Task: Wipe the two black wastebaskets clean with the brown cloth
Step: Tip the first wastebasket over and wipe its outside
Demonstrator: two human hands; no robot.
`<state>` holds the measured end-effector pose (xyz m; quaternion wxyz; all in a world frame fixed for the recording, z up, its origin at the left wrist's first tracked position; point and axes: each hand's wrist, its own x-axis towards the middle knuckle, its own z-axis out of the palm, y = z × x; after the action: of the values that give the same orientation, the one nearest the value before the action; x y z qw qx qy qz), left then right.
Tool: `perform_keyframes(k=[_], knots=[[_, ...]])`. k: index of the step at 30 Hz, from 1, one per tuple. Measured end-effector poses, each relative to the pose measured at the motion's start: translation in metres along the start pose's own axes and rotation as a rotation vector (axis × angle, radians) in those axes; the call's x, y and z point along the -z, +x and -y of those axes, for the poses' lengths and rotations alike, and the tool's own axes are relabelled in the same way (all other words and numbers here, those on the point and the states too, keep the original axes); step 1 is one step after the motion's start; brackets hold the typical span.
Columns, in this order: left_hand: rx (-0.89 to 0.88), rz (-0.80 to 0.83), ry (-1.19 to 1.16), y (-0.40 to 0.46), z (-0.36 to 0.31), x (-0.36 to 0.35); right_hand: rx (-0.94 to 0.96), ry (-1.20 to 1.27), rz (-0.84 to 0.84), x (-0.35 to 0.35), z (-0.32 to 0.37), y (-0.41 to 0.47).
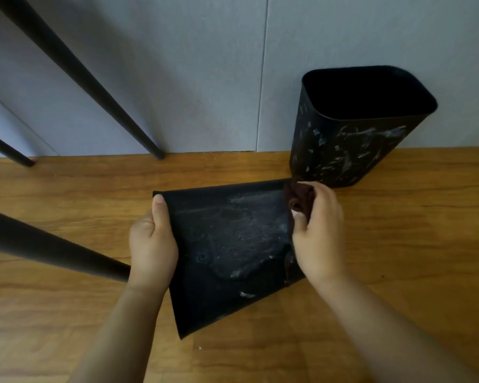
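Observation:
One black wastebasket (227,244) is held tipped over above the floor, its broad side facing me and smeared with pale dust. My left hand (152,241) grips its left edge, thumb on top. My right hand (315,230) holds the bunched brown cloth (297,200) against the basket's upper right corner. A second black wastebasket (351,136) stands upright at the wall behind, its front streaked with white marks and its opening facing up.
Wooden floor (398,244) runs under everything, meeting a grey wall (205,78). Black furniture legs (94,87) slant down at the upper left, and a thicker black leg (53,250) crosses at the left beside my left wrist.

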<state>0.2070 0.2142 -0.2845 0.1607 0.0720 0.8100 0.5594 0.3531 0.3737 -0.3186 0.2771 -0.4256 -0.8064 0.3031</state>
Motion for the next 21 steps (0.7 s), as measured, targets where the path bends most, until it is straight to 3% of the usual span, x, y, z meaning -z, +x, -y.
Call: perform_keyframes(k=[3, 8, 10, 13, 16, 18, 21], knots=[[0.034, -0.01, -0.01, 0.0, -0.004, -0.003, 0.04, -0.011, 0.02, -0.009, 0.019, -0.01], [0.037, 0.003, -0.006, 0.002, -0.005, 0.0, 0.435, -0.071, 0.301, -0.007, 0.014, -0.047], [0.022, 0.008, -0.001, 0.002, -0.005, 0.0, 0.33, -0.052, 0.226, -0.002, -0.001, -0.042], [0.023, 0.003, -0.005, 0.0, -0.007, -0.002, 0.019, 0.037, 0.028, -0.003, -0.005, -0.021], [0.03, -0.012, -0.007, 0.001, -0.008, -0.005, -0.025, 0.043, -0.05, -0.012, 0.011, -0.017], [0.032, -0.015, -0.007, 0.002, -0.01, -0.006, 0.072, 0.049, 0.043, -0.016, 0.023, -0.03], [0.045, -0.014, 0.001, 0.004, -0.011, -0.003, 0.374, 0.008, 0.292, -0.014, 0.025, -0.048]])
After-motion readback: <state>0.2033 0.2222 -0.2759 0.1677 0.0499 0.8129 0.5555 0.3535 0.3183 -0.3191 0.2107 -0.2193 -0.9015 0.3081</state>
